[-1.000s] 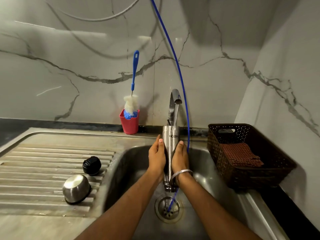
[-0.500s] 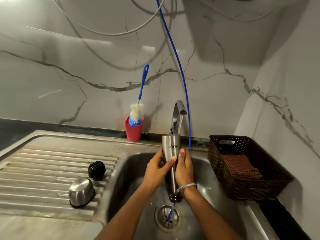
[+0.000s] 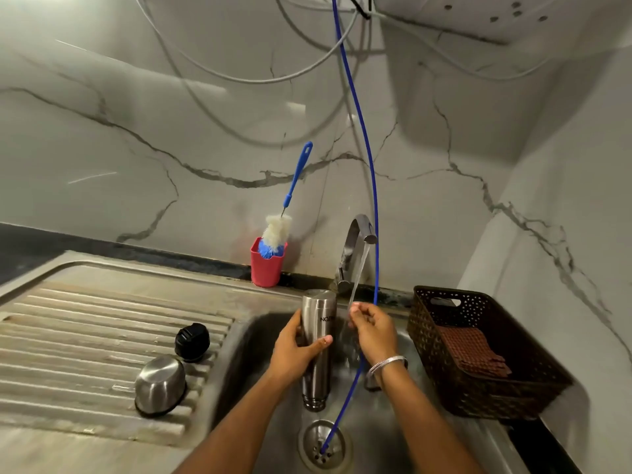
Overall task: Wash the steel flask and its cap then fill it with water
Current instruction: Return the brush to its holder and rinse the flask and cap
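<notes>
Left hand (image 3: 295, 350) grips inverted flask (image 3: 316, 340) over sink (image 3: 246, 340). Right hand (image 3: 371, 328), fingers loosely curled, holds nothing under tap (image 3: 357, 241) stream. Cap (image 3: 192, 342) on draining surface (image 3: 85, 323).

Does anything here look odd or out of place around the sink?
Yes: the blue tube hangs down from above, and its end rests in the sink drain. The flask, gripped by the left hand, is upside down, mouth toward the drain.

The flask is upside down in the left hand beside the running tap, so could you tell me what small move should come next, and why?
Probably swing the flask sideways into the water stream. The left hand grips it inverted, just left of the flow, while only the right hand is under the water.
</notes>
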